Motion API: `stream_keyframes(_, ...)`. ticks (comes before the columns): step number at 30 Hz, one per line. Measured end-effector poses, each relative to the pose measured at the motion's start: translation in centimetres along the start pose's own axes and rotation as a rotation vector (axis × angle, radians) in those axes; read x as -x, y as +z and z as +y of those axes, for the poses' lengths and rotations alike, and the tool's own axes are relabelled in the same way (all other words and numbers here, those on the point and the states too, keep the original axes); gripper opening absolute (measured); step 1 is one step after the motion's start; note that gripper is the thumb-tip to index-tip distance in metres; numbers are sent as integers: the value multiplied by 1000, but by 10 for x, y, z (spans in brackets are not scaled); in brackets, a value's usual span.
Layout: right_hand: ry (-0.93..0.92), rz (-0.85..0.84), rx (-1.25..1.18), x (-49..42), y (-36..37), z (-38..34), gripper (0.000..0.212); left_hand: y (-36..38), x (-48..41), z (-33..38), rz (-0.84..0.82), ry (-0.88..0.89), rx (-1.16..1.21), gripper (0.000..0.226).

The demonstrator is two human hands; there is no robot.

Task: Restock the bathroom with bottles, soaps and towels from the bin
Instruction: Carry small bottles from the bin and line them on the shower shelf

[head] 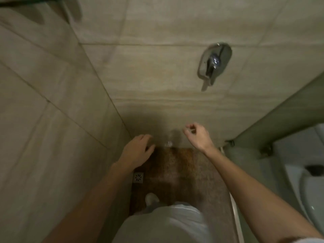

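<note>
I stand in a tiled shower stall and look down at its brown speckled floor point(177, 171). My left hand point(138, 150) reaches forward low by the left wall, fingers relaxed, holding nothing. My right hand point(197, 135) hangs near the back wall with loosely curled fingers and nothing visible in it. Between the two hands, at the foot of the back wall, is a faint clear blurred shape point(169, 140); I cannot tell if it is a bottle. No bin, soap or towel shows.
A chrome mixer handle point(214, 64) sticks out of the back wall. A square floor drain point(138, 177) lies by the left wall. The glass door frame point(280, 118) closes the right side, with a white fixture point(308, 186) beyond it. A dark shelf point(35, 7) is at top left.
</note>
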State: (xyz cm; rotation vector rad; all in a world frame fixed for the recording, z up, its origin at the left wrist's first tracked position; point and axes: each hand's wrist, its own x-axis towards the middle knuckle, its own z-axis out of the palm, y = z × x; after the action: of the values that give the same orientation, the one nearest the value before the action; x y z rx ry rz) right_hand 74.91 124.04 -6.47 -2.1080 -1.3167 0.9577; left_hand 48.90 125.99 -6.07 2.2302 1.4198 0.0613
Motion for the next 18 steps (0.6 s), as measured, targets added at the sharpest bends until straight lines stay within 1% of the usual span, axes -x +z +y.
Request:
stream_keyframes(2,136,-99,-2,29,2,56,35,38,9,-8,-214,-93,52,38)
stream_keyframes(4,273,-161,-4,65,4,114,22,71,20,-14,-426,-205,125,34)
stream_keyframes(5,338,-184,-16,87,3,140,16,85,28,-14,-488,-240,136,30)
stream_keyframes(8,556,-220,-13,157,0,230,13,124,57,-9,-558,-262,86,24)
stream_keyframes(11,737,-174,-78,236,-10,304,16,154,90,0,-566,-254,-4,21)
stream_keyframes(13,820,-117,-119,286,-18,330,18,168,107,5,-528,-306,-1,22)
stream_keyframes(15,894,-21,-185,331,-24,348,19,180,118,15,-605,-350,23,16)
stream_keyframes(18,998,79,-264,398,-16,374,13,198,123,41,-677,-354,16,24)
